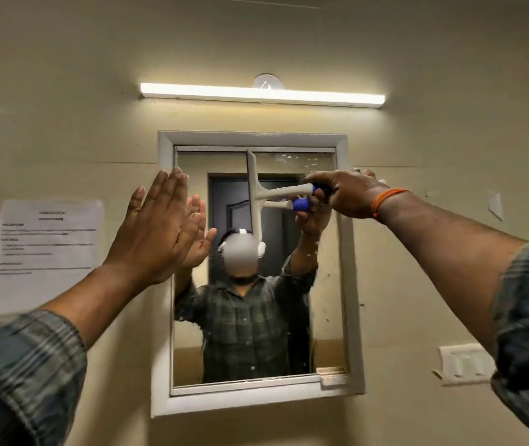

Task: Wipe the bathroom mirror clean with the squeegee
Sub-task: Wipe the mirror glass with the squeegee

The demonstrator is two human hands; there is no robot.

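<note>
Right hand (346, 193) gripping blue end of squeegee (258, 194) handle; blade upright against upper middle of mirror (327, 278) glass. Left hand (156, 226) flat, fingers straight and together, at mirror's upper left frame edge; contact not discernible. Tube light (261, 94) above. Paper notice (47, 252) left.

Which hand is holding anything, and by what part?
Right hand grips the squeegee by the blue end of its handle. Left hand is flat, holding nothing.

Looks like a bathroom: framed mirror (256, 268) on a beige wall, tube light (261, 94) above, switch plate (462, 363) right, printed notice (45, 249) taped left.
</note>
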